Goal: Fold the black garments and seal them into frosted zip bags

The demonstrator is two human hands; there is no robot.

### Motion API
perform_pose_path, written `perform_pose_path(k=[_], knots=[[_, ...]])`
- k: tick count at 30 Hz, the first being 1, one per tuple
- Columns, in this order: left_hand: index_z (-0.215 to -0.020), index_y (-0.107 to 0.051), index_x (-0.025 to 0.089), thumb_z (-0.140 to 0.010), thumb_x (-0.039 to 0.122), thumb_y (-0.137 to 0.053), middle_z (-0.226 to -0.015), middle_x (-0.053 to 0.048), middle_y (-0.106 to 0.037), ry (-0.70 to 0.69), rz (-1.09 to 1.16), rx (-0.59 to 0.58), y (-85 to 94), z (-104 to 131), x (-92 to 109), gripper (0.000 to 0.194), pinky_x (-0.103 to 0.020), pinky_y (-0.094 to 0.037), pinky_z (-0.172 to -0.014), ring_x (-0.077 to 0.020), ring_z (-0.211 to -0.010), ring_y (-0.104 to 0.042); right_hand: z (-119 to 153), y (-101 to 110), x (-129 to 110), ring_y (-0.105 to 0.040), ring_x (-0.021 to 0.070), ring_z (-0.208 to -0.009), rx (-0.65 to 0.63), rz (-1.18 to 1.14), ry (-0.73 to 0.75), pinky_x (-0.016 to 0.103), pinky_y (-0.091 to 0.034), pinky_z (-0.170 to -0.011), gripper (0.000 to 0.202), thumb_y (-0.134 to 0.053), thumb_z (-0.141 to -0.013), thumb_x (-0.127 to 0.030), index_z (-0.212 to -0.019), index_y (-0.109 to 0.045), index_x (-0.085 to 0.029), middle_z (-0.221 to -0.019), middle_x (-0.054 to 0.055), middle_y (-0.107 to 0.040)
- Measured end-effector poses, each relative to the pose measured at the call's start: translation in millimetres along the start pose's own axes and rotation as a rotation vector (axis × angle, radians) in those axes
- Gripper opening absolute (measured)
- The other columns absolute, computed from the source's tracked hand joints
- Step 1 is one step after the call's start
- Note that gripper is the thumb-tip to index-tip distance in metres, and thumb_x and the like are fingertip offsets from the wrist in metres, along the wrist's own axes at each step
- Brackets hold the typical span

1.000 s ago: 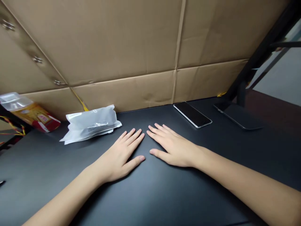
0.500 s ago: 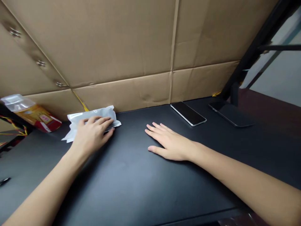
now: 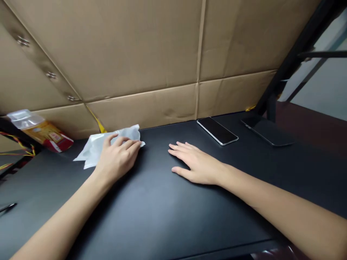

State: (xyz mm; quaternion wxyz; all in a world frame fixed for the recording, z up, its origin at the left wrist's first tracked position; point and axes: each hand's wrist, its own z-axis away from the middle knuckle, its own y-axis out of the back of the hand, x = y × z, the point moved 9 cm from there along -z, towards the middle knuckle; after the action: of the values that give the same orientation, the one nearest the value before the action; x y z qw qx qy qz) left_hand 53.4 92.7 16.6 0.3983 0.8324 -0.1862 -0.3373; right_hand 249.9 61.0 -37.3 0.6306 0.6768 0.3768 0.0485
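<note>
The left hand (image 3: 118, 159) lies over the white plastic packet (image 3: 93, 146), fingers bent and close together at its right part; whether they pinch it I cannot tell. The right hand (image 3: 196, 164) rests palm down on the black table (image 3: 151, 213), fingers loosely spread, holding nothing. The packet lies on the table near the cardboard wall (image 3: 141, 54), with a yellow tie (image 3: 101, 127) just behind it. Beyond the right hand is a silver-edged phone (image 3: 217, 130); to its right, a dark flat slab (image 3: 267, 130), possibly phone number 2. Far left are a tilted red-and-yellow container (image 3: 45, 133) and, closer in, a black pen (image 3: 8, 207).
</note>
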Motion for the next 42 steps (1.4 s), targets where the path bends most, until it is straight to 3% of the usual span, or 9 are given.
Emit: perform_pose_path(k=[4, 6, 8, 14, 18, 22, 26, 34, 42], knots=[[-0.123, -0.071, 0.026, -0.102, 0.016, -0.061, -0.115, 0.000, -0.083, -0.156, 0.114, 0.175, 39.8, -4, 52, 0.025, -0.053, -0.042, -0.110, -0.0243, -0.099, -0.075, 4, 32, -13, -0.067, 0.0266, -0.124, 0.294, -0.010, 0.149, 0.044, -0.050, -0.106, 0.034, -0.063, -0.105, -0.032, -0.137, -0.064, -0.021, -0.135, 0.010, -0.073], [-0.130, -0.069, 0.026, -0.100, 0.013, -0.063, -0.118, 0.000, -0.082, -0.212, 0.171, 0.208, 51.9, -4, 74, 0.033, -0.050, -0.043, -0.111, -0.0219, -0.099, -0.075, 6, 37, -23, -0.070, 0.0231, -0.108, 0.329, 0.016, 0.237, 0.039, -0.049, -0.094, 0.017, -0.062, -0.106, -0.030, -0.119, -0.070, -0.022, -0.118, 0.007, -0.076], [-0.136, -0.067, 0.026, -0.100, 0.011, -0.063, -0.122, 0.000, -0.082, -0.241, 0.208, 0.215, 57.4, -4, 87, 0.039, -0.048, -0.044, -0.111, -0.0208, -0.100, -0.075, 7, 37, -30, -0.068, 0.0207, -0.095, 0.330, 0.058, 0.300, 0.037, -0.046, -0.085, 0.014, -0.058, -0.107, -0.027, -0.106, -0.071, -0.021, -0.107, 0.005, -0.076], [-0.123, -0.071, 0.024, -0.097, 0.018, -0.074, -0.114, 0.001, -0.083, -0.261, 0.273, 0.290, 68.0, -1, 92, 0.027, -0.046, -0.050, -0.101, -0.0210, -0.094, -0.076, 12, 33, -46, -0.061, 0.0203, -0.084, 0.378, 0.179, 0.419, 0.036, -0.041, -0.076, 0.017, -0.053, -0.106, -0.024, -0.100, -0.069, -0.018, -0.097, 0.007, -0.074], [-0.115, -0.073, 0.024, -0.097, 0.011, -0.072, -0.114, 0.003, -0.084, -0.282, 0.297, 0.295, 74.4, 2, 95, 0.022, -0.045, -0.050, -0.097, -0.0206, -0.096, -0.076, 16, 32, -60, -0.058, 0.0190, -0.081, 0.419, 0.233, 0.499, 0.035, -0.039, -0.072, 0.021, -0.050, -0.108, -0.023, -0.096, -0.067, -0.018, -0.095, 0.006, -0.073], [-0.118, -0.072, 0.024, -0.098, 0.012, -0.071, -0.114, 0.002, -0.084, -0.256, 0.278, 0.314, 78.4, 1, 86, 0.023, -0.043, -0.050, -0.097, -0.0207, -0.101, -0.078, 16, 37, -59, -0.055, 0.0193, -0.080, 0.459, 0.281, 0.488, 0.036, -0.037, -0.071, 0.026, -0.047, -0.108, -0.018, -0.089, -0.064, -0.020, -0.092, 0.005, -0.072], [-0.120, -0.071, 0.025, -0.097, 0.011, -0.072, -0.117, 0.001, -0.083, -0.217, 0.189, 0.351, 78.0, 0, 65, 0.026, -0.042, -0.049, -0.098, -0.0211, -0.103, -0.079, 13, 49, -42, -0.053, 0.0213, -0.081, 0.489, 0.281, 0.411, 0.037, -0.037, -0.071, 0.023, -0.047, -0.106, -0.016, -0.090, -0.062, -0.021, -0.094, 0.007, -0.069], [-0.120, -0.068, 0.029, -0.099, 0.014, -0.070, -0.117, 0.002, -0.083, -0.197, 0.099, 0.330, 60.4, -1, 35, 0.026, -0.041, -0.050, -0.093, -0.0209, -0.101, -0.079, 8, 57, -18, -0.047, 0.0235, -0.081, 0.500, 0.361, 0.309, 0.038, -0.039, -0.073, 0.021, -0.044, -0.105, -0.015, -0.090, -0.057, -0.021, -0.091, 0.008, -0.064], [-0.103, -0.064, 0.024, -0.102, 0.021, -0.062, -0.098, 0.003, -0.082, -0.086, -0.040, 0.320, 52.7, 0, 6, 0.004, -0.041, -0.054, -0.086, -0.0179, -0.079, -0.076, 10, 78, 27, -0.050, 0.0241, -0.082, 0.550, 0.250, 0.133, 0.038, -0.042, -0.075, 0.019, -0.046, -0.104, -0.017, -0.086, -0.051, -0.024, -0.089, 0.007, -0.059]])
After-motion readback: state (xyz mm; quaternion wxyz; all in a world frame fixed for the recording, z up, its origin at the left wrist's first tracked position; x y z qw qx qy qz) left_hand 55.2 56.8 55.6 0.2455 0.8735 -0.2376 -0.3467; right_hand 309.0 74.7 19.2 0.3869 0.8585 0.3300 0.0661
